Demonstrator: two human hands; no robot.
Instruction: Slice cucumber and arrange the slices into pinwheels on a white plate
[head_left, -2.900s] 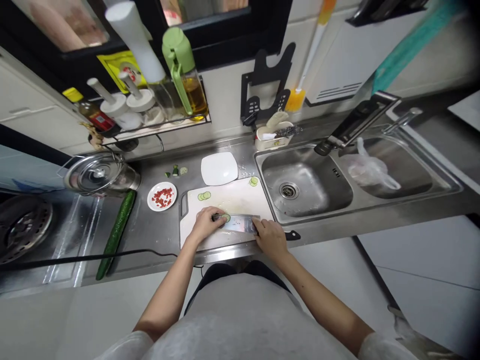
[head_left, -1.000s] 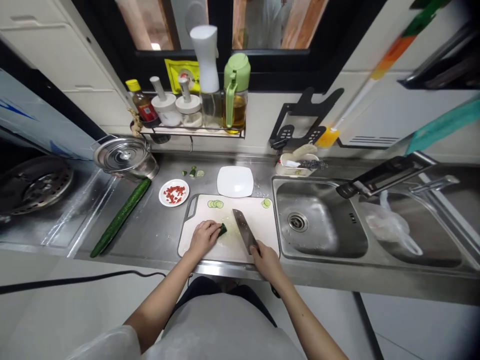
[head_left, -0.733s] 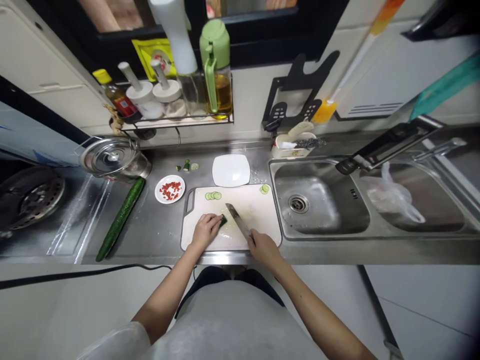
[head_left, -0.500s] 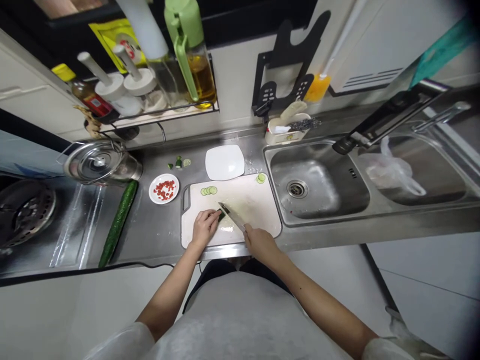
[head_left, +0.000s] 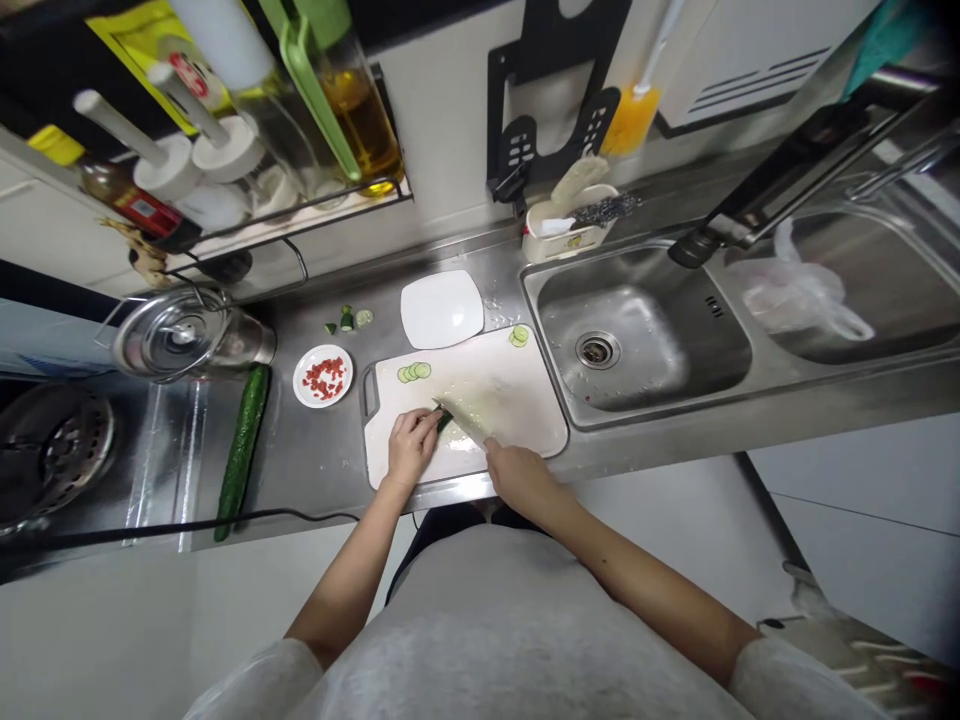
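My left hand (head_left: pixel 412 443) is closed on a short dark green piece of cucumber (head_left: pixel 444 419), pressing it to the white cutting board (head_left: pixel 517 400). The fingers partly cover the piece. My right hand (head_left: pixel 519 478) grips the handle of a kitchen knife (head_left: pixel 466 422). Its blade points up and left and rests at the cucumber piece, close to the left fingertips. A row of cucumber slices (head_left: pixel 414 372) lies near the board's upper left. More slices (head_left: pixel 518 336) sit in its upper right corner.
Behind the board is a white square plate (head_left: pixel 442 308). To the left are a small plate of red bits (head_left: pixel 323 376), cucumber ends (head_left: pixel 346 319) and a whole cucumber (head_left: pixel 244 450). A lidded steel pot (head_left: pixel 247 338) stands farther left. At right is a sink (head_left: pixel 637 345) with a faucet (head_left: pixel 795 165).
The camera view has shifted and tilted a little. The knife blade has turned slightly at the cucumber piece. Both hands keep their holds, and the slices lie as before.
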